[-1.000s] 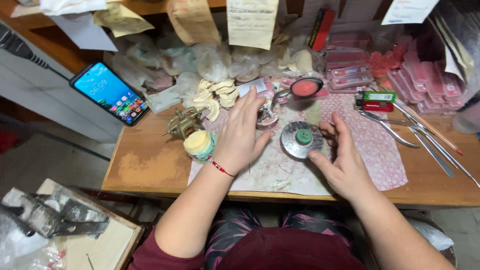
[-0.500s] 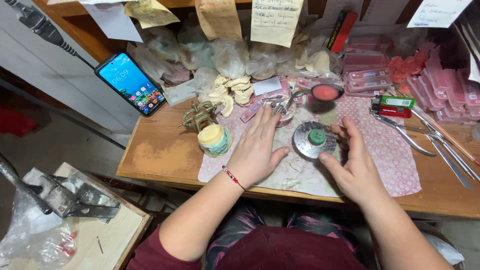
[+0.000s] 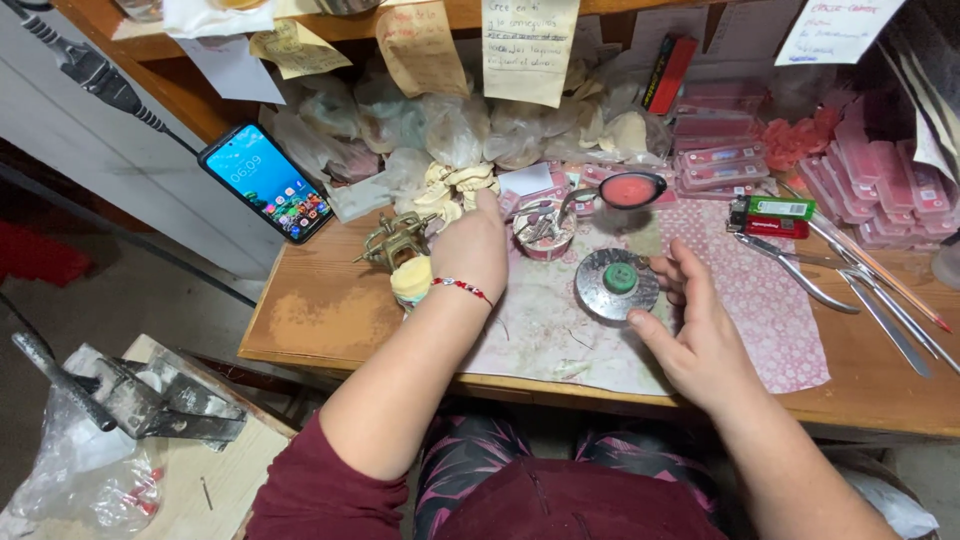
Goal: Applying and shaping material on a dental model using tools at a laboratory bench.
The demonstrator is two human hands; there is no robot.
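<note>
Cluttered with clear plastic bags (image 3: 450,130) whose contents are too blurred to make out, the wooden counter (image 3: 330,320) carries a pink patterned cloth (image 3: 760,310), with a smartphone (image 3: 265,182) at its left corner. The left hand (image 3: 470,245) reaches toward the bags, fingers extended, its fingertips hiding whatever they touch. The right hand (image 3: 700,335) lies open, thumb and fingertips at the rim of a round grey metal dish (image 3: 616,285) with a green centre, sitting mid-cloth beside a small pink-rimmed cup (image 3: 543,232).
</note>
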